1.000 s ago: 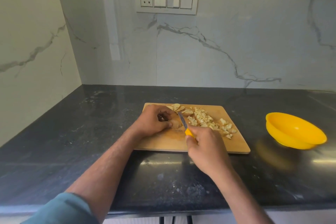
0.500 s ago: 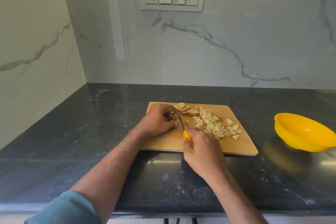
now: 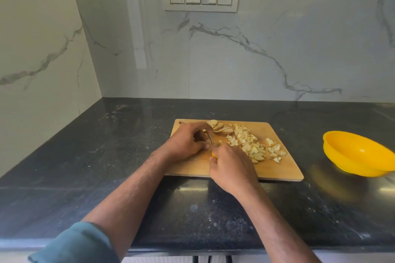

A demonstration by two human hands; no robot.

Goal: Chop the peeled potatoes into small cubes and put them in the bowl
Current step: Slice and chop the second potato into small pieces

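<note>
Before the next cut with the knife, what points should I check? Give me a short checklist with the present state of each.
1. Right hand grips the knife: ok.
2. Left hand holds the potato piece steady: cannot tell, piece hidden.
3. Left fingertips clear of the blade: cannot tell.
4. Cutting board flat on the counter: ok.
5. Potato cubes out of the blade's way: ok.
6. Yellow bowl ready beside the board: ok.

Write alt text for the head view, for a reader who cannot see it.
On a wooden cutting board, the right hand grips a yellow-handled knife beside the curled left hand; potato cubes and slices lie behind. A yellow bowl sits right.
</note>
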